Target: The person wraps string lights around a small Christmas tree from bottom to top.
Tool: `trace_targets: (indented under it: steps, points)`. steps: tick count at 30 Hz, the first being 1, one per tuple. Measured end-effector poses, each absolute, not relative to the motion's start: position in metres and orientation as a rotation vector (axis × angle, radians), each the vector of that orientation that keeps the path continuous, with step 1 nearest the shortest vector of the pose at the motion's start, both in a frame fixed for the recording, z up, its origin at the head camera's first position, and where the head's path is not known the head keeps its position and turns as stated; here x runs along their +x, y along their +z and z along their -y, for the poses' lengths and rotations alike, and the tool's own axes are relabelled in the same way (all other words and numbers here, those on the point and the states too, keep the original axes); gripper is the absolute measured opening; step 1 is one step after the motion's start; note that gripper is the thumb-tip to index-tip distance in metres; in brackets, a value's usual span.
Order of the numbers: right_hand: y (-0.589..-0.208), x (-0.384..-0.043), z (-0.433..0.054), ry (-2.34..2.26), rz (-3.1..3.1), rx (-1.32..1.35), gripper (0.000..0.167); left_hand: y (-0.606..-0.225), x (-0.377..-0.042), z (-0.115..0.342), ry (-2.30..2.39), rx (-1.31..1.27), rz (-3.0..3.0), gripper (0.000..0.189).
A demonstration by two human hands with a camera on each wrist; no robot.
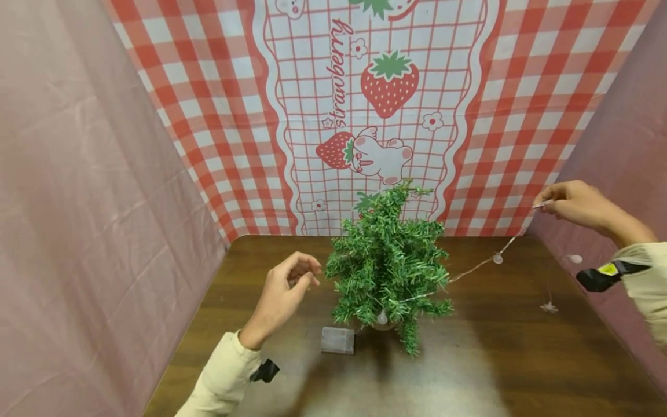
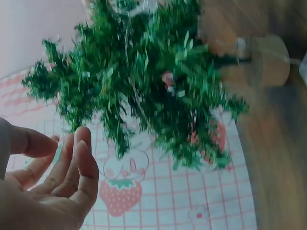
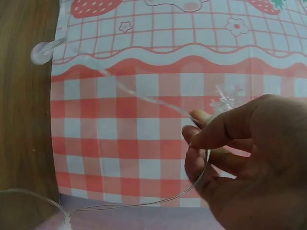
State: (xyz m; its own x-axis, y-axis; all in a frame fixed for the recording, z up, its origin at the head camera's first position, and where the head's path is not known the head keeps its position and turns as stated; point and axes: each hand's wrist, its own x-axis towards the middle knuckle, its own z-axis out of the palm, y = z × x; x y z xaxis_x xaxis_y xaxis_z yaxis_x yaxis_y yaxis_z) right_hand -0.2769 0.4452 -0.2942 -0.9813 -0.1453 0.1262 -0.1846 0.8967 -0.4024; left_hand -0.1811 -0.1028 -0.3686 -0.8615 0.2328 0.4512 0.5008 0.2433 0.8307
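Right hand (image 1: 583, 204) pinching fairy-light string (image 1: 498, 258), three o'clock of artificial Christmas tree (image 1: 388, 263) | left hand (image 1: 280, 298) empty, loosely curved, nine o'clock | best: gentle tension, no snagging!

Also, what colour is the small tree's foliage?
The foliage is green; it shows best in the head view.

Small green tree (image 1: 388, 260) — upright; clear light string (image 1: 471, 270) — partly across it, then up to the right

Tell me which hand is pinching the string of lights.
The right hand, out to the right of the tree: its thumb and fingers pinch the string of lights. The left hand, on the tree's other side, holds nothing.
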Motion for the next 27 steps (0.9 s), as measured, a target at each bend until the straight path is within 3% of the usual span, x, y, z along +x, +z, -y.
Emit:
trace_targets:
  steps: [7, 17, 20, 23, 27]
  points:
    - [-0.295, -0.291, -0.439, 0.416, 2.764, 0.331, 0.014, -0.385, -0.222, 0.115, -1.593, -0.753, 2.294, 0.026]
    - [-0.303, -0.305, -0.419, 0.55, 2.787, 0.299, 0.023, -0.382, -0.25, 0.119, -1.513, -0.786, 2.323, 0.027]
    - [-0.302, -0.308, -0.42, 0.528, 2.774, 0.221, 0.035, -0.383, -0.255, 0.118, -1.512, -0.784, 2.329, 0.027]
    - [-0.299, -0.309, -0.424, 0.737, 2.753, 0.105, 0.044, -0.384, -0.256, 0.115, -1.525, -0.778, 2.34, 0.028]
    - [-0.292, -0.309, -0.435, 1.248, 2.692, -0.077, 0.039, -0.387, -0.255, 0.109, -1.494, -0.829, 2.411, 0.026]
